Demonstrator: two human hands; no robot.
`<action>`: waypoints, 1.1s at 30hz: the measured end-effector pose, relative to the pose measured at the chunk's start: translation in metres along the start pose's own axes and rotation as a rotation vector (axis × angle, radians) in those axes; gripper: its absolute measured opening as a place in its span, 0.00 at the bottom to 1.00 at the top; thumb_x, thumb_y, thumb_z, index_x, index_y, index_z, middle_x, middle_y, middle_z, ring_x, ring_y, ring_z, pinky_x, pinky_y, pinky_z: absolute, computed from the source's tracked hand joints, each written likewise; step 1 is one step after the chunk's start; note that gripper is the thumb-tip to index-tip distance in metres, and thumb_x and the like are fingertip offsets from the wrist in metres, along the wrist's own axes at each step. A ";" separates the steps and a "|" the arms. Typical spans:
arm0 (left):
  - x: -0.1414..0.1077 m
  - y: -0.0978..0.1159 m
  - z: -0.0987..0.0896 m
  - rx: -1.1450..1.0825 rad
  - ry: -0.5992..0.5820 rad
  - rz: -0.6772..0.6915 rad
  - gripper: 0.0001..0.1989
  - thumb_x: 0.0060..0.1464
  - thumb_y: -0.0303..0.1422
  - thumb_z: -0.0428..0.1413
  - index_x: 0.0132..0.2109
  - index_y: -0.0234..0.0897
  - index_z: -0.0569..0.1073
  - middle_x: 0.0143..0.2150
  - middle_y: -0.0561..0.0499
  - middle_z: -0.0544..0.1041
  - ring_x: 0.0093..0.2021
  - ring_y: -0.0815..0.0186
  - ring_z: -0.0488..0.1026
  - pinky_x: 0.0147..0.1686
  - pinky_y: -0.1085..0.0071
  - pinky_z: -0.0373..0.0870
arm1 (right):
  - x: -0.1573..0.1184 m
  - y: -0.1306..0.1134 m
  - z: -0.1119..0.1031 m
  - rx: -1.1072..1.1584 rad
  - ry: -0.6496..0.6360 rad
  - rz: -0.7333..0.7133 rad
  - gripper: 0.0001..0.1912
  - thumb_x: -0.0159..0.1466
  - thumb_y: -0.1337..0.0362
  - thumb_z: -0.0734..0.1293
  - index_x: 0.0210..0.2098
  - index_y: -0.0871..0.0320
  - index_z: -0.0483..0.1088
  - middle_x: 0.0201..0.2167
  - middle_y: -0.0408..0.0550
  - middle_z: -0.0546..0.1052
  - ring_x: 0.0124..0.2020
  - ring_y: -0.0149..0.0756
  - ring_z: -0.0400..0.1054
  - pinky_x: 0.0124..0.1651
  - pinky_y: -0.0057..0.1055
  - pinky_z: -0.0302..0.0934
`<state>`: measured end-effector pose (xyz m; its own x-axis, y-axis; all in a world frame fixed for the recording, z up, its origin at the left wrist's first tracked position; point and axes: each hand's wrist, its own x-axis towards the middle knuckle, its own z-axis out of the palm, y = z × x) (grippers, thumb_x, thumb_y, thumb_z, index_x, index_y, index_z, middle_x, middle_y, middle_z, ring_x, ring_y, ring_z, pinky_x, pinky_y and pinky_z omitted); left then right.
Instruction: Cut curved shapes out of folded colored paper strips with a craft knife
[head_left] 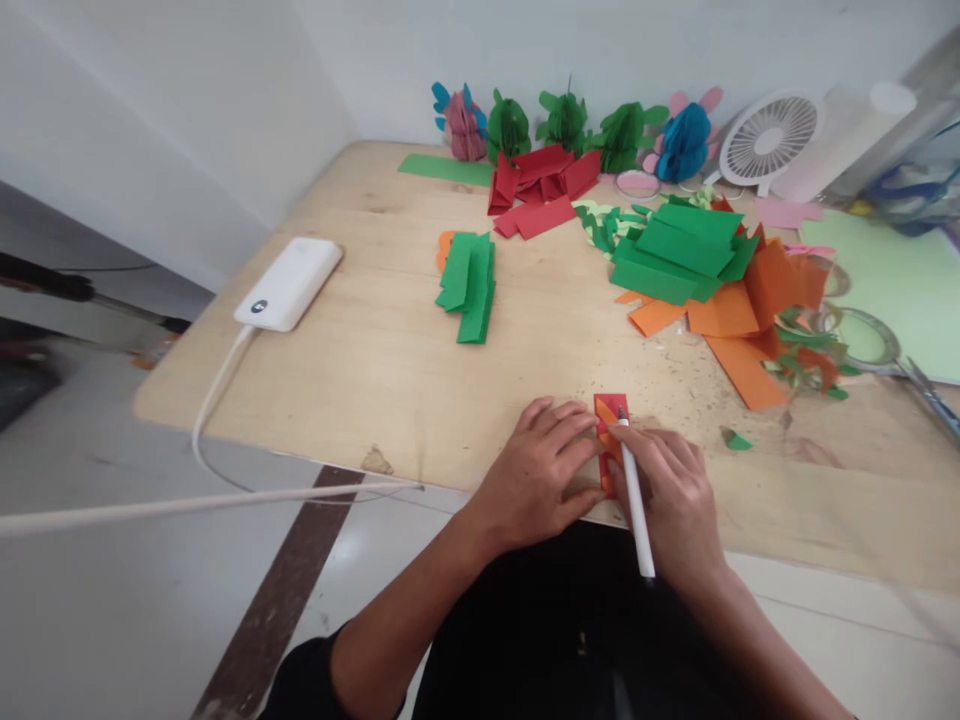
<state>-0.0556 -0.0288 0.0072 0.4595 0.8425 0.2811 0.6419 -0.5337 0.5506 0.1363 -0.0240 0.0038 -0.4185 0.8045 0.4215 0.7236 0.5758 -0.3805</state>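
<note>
A narrow red paper strip [619, 402] lies at the table's front edge, with an orange paper piece [606, 412] on top of it. My left hand [536, 475] rests flat from the left, fingers spread, its fingertips on the papers' left side. In my right hand [671, 495] is a white pen [636, 505], held between thumb and fingers. Its dark tip points away from me, over the upper part of the red strip. The fingers hide part of the orange piece.
Folded green papers [471, 285] lie left of centre; red papers [544, 185] lie behind. Green [682, 250] and orange papers [739, 305], tape rolls [862, 335] and scissors [930, 395] are at right. A white power bank [291, 283] with cable sits left; paper figures [566, 122] and a fan [772, 140] stand behind.
</note>
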 end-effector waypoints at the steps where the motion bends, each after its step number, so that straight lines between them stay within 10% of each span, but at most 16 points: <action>1: 0.000 0.000 0.000 0.000 -0.001 0.000 0.20 0.59 0.41 0.57 0.54 0.37 0.72 0.59 0.43 0.72 0.64 0.53 0.63 0.66 0.49 0.52 | 0.000 0.000 0.000 0.002 0.001 -0.001 0.18 0.67 0.69 0.64 0.56 0.55 0.67 0.40 0.48 0.80 0.43 0.41 0.70 0.46 0.38 0.58; 33: 0.000 -0.001 0.000 -0.007 -0.008 -0.004 0.21 0.56 0.38 0.58 0.55 0.35 0.71 0.59 0.41 0.72 0.65 0.53 0.62 0.66 0.49 0.52 | 0.005 -0.001 0.003 -0.063 0.011 0.120 0.15 0.67 0.66 0.61 0.53 0.56 0.67 0.40 0.51 0.78 0.42 0.43 0.68 0.43 0.37 0.57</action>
<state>-0.0561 -0.0283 0.0071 0.4616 0.8441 0.2726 0.6394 -0.5297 0.5573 0.1315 -0.0201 0.0043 -0.3210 0.8650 0.3856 0.8012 0.4651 -0.3764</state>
